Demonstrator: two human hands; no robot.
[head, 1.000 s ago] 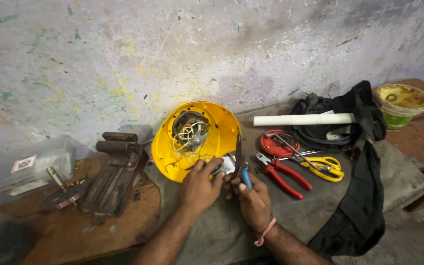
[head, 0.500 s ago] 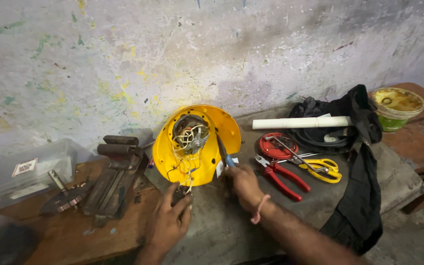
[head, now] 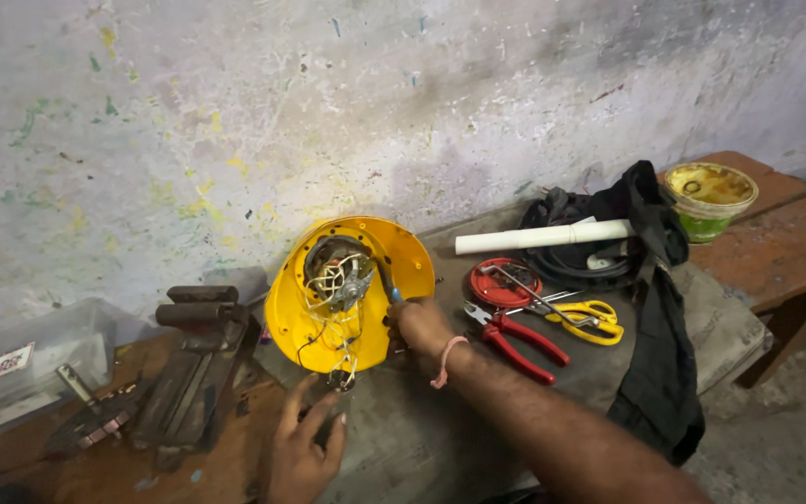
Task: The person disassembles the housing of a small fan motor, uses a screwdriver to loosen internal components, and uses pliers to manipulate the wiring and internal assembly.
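Note:
A round yellow plastic housing (head: 417, 264) stands tilted on the bench, its open side showing a motor coil (head: 338, 277) with loose wires hanging down. My right hand (head: 422, 329) is shut on a screwdriver (head: 391, 287) with a blue handle, its shaft reaching into the housing beside the coil. My left hand (head: 302, 450) rests lower on the bench with fingers spread, just below the dangling wires and a small dark connector (head: 340, 379); it holds nothing.
Red-handled pliers (head: 515, 341), yellow-handled scissors (head: 585, 317) and a red round lid (head: 501, 283) lie right of the housing. A white pipe (head: 543, 236) rests on black cloth (head: 660, 355). A dark metal vise (head: 193, 369) stands left. A green-and-yellow tub (head: 711, 196) sits far right.
Both hands were together in front of the housing; the left hand has dropped back toward me and opened, while the right hand has lifted the screwdriver into the housing. The view has shifted slightly.

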